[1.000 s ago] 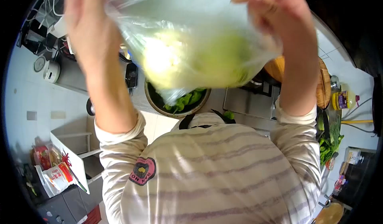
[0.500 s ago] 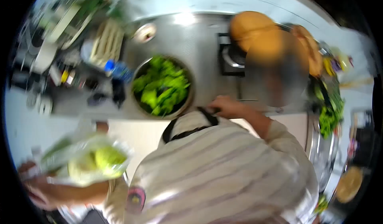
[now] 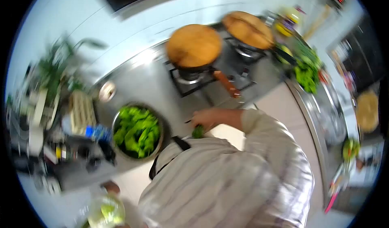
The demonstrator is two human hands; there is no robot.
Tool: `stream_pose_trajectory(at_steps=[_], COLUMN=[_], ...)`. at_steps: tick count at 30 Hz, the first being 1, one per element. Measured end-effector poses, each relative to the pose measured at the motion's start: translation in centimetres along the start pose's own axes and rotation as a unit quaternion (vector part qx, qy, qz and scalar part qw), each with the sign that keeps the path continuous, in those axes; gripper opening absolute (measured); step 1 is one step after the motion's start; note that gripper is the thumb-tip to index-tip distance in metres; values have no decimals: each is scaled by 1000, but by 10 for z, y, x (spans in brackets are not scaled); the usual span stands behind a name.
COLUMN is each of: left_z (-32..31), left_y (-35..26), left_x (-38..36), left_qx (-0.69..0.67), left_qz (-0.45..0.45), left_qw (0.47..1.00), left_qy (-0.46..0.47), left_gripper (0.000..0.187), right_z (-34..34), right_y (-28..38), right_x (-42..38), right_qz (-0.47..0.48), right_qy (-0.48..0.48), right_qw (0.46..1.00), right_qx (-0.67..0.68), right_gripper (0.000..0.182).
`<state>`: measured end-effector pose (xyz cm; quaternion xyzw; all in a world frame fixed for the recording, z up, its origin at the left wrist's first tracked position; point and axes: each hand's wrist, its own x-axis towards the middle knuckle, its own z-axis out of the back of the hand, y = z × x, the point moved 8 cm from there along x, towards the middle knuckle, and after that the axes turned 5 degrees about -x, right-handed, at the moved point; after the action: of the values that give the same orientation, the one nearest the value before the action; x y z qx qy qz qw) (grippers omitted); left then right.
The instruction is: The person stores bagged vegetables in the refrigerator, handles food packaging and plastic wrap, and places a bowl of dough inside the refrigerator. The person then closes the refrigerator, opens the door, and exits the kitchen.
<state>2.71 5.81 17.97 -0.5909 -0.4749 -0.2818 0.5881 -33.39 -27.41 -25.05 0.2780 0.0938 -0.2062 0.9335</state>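
Across the steel counter (image 3: 160, 98), greens (image 3: 137, 132) heap in a bowl (image 3: 161, 140) near the edge. The right hand (image 3: 206, 119) sits beside a green scrap (image 3: 197, 132) — grip unclear; the left hand is out of sight, bagged vegetables (image 3: 107, 214) low down. That wooden handle (image 3: 227, 84) juts inward — a careless sleeve might catch it.

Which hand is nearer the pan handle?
Right. The right hand is near the handle, just left of its tip, not touching. The left hand can't be made out; the bag is far off at bottom left.
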Motion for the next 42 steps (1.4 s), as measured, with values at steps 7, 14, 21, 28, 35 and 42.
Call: stream_pose_trajectory(at_steps=[7,14,21,28,35,42], left_z=[45,63,105,233,403,643], left_y=[3,-8,-45,-46,-76,-35], left_x=[-3,-29,-91,-129,-87,-51], left_qx=[-50,-233,-360,-408,-278,-84], left_qz=[2,-6,34,283,187,250], left_qw=[994,967,895,848,941,922], left_qy=[94,99,262,185,-53,-285], left_gripper=[19,17,18,12,32,62], right_z=[105,-36,-48,-122,-194,-309], right_y=[73,301,440,468,605,811], right_x=[42,98,41,11,-45,-84], right_qz=[67,36,35,11,91,161], right_qy=[-218,351,427,407,507,515], right_qw=[960,607,455,517,492,448], right_qx=[162,712,780,753,702,713], right_gripper=[41,77,78,60,74,77])
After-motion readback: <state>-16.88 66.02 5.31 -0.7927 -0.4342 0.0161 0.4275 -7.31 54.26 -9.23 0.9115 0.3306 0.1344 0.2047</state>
